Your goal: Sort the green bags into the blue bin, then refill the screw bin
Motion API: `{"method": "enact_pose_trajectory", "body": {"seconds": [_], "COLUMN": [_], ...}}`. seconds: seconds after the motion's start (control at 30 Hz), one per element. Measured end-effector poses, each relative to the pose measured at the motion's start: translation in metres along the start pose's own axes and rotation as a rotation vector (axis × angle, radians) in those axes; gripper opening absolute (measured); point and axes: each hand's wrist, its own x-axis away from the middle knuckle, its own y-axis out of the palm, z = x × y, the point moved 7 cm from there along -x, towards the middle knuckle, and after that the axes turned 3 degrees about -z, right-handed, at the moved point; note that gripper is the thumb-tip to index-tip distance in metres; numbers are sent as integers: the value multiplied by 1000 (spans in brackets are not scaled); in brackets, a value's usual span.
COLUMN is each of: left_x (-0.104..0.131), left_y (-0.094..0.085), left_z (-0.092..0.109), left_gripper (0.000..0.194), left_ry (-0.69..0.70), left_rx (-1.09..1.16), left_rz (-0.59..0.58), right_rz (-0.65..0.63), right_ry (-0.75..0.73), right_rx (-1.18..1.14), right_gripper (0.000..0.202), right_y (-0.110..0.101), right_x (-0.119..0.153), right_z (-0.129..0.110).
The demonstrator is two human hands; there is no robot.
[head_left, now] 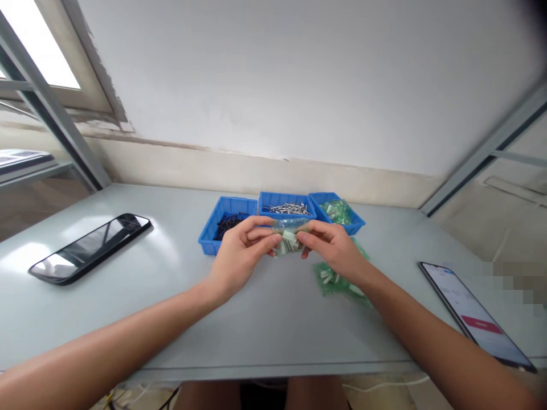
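Small clear bag (294, 224) of pale pieces (289, 241), one — left grip (239, 250) and right grip (337, 245) are pinching its opposite sides between thumb and fingers, above the grey tabletop (256, 336) — three blue trays (209, 248) standing just beyond, green bags (328, 279) lying near the right forearm (397, 307).

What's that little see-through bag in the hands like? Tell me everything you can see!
The see-through bag looks like thin, shiny, crinkly plastic. Inside, pale whitish-green, stick-like pieces bunch together at different angles. The left hand pinches its left side and the right hand its right, holding it above the gray table, just in front of the middle blue tray. Fingers hide its side edges, and I can't tell whether it's sealed.
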Motion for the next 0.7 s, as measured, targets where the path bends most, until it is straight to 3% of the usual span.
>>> {"method": "enact_pose_trajectory", "body": {"seconds": [0.33, 0.7], "left_x": [-1, 1], "left_y": [-2, -2], "left_z": [4, 4], "left_gripper": [20, 15], "left_ry": [42, 97], "left_rx": [-8, -83], "left_rz": [24, 40], "right_rz": [-55, 10], "right_ry": [-37, -49], "right_rx": [2, 120], "right_gripper": [21, 25], "right_y": [1, 0], "right_x": [1, 2], "right_z": [-3, -4]}}
